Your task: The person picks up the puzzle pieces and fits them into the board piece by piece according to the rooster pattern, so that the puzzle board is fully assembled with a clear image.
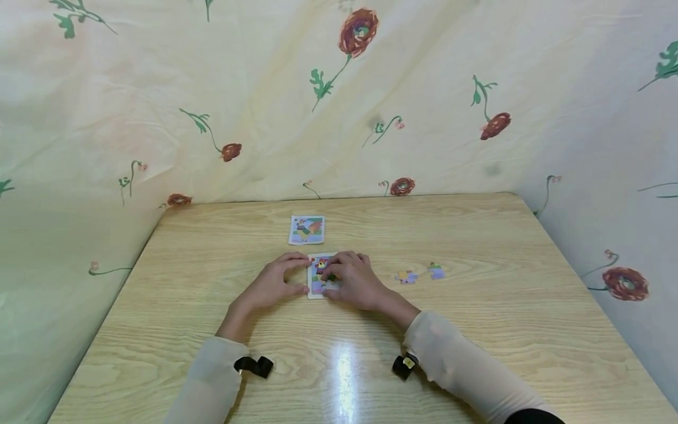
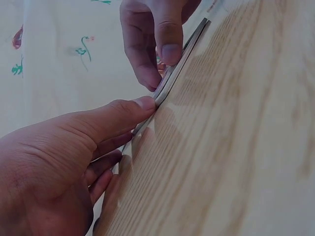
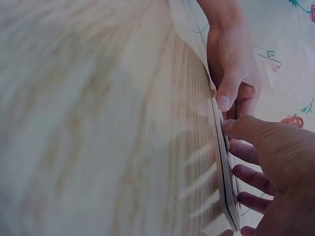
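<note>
A small jigsaw board (image 1: 313,288) with a white border and a colourful picture lies on the wooden table. My left hand (image 1: 272,281) holds its left side, thumb at the near corner and forefinger at the far one. In the left wrist view the left thumb (image 2: 140,104) meets the board's edge (image 2: 170,81). My right hand (image 1: 356,281) arches over the board's right half, hiding much of the picture. Its spread fingers (image 3: 253,178) touch the board (image 3: 221,162) in the right wrist view. Any piece under those fingertips is hidden.
Behind the hands lies a second picture board (image 1: 306,230), showing a bird-like figure. To the right on the table (image 1: 477,341) are two loose spots of jigsaw: a yellow-and-purple piece group (image 1: 406,277) and a green-and-purple piece (image 1: 436,271). Flowered cloth (image 1: 265,88) rises behind the table's far edge.
</note>
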### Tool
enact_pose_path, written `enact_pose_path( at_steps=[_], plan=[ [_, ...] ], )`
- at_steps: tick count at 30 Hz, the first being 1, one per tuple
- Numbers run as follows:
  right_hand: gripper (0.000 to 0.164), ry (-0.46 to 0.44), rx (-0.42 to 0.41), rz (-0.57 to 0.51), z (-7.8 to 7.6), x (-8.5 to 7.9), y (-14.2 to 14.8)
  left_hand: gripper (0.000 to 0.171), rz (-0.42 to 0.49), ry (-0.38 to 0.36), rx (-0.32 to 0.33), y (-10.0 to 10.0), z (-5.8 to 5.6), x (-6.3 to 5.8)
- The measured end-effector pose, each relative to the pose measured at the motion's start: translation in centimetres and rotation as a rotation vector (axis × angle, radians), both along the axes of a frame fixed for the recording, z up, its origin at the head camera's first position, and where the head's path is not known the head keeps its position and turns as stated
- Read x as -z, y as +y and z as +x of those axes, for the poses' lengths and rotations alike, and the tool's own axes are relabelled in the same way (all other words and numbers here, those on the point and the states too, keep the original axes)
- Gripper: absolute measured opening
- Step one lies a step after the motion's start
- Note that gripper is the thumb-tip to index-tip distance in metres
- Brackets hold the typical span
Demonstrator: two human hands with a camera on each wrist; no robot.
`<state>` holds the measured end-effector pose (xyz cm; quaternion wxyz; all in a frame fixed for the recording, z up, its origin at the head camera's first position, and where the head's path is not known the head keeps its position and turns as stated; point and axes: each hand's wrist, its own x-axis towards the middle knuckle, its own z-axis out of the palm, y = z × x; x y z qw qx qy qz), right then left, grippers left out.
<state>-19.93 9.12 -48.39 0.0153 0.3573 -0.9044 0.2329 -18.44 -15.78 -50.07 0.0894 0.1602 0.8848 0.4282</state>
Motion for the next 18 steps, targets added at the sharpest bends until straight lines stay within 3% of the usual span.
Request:
enact_pose_path(
  at_steps=[18],
  plan=[
    [0.020, -0.017, -0.009, -0.013, -0.23, -0.57, -0.29, 0.060, -0.002, -0.022, -0.002, 0.08, 0.00, -0.79]
  ],
)
